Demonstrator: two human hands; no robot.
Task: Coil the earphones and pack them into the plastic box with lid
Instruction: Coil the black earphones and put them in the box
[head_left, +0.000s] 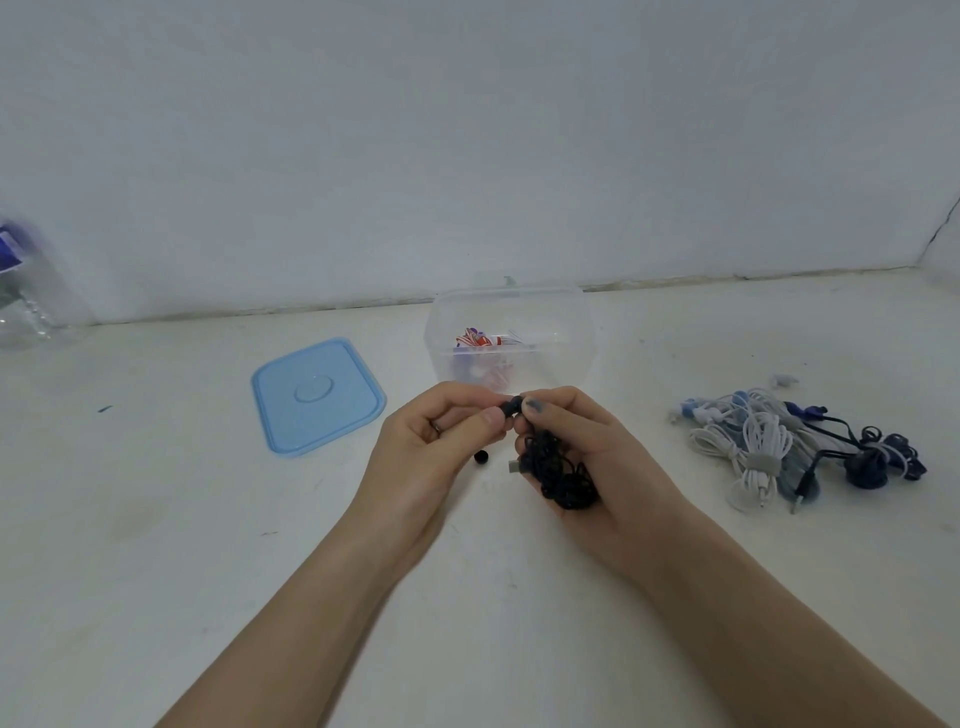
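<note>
Right hand (587, 457): cupping a bunched black earphone cable (558, 470) in the palm, thumb pressing an earbud (511, 405) at the top.
Left hand (441, 441): pinching the same earbud from the other side, fingers curled in.
Loose earbud (481, 458): lying on the worktop (156, 519) just below the left hand.
Plastic box (511, 332): sitting open just beyond both hands, holding a red-and-white coil (480, 340).
Lid (318, 393): lying flat, beyond-left of the left hand.
Earphone pile (795, 452): resting well right of the right hand.

I get 1 view only: head-worn wide-angle, looking forward and down over the white tabletop (156, 519) toward the wall (467, 130). Close range; both forearms enter from the bottom edge, frame edges bend.
</note>
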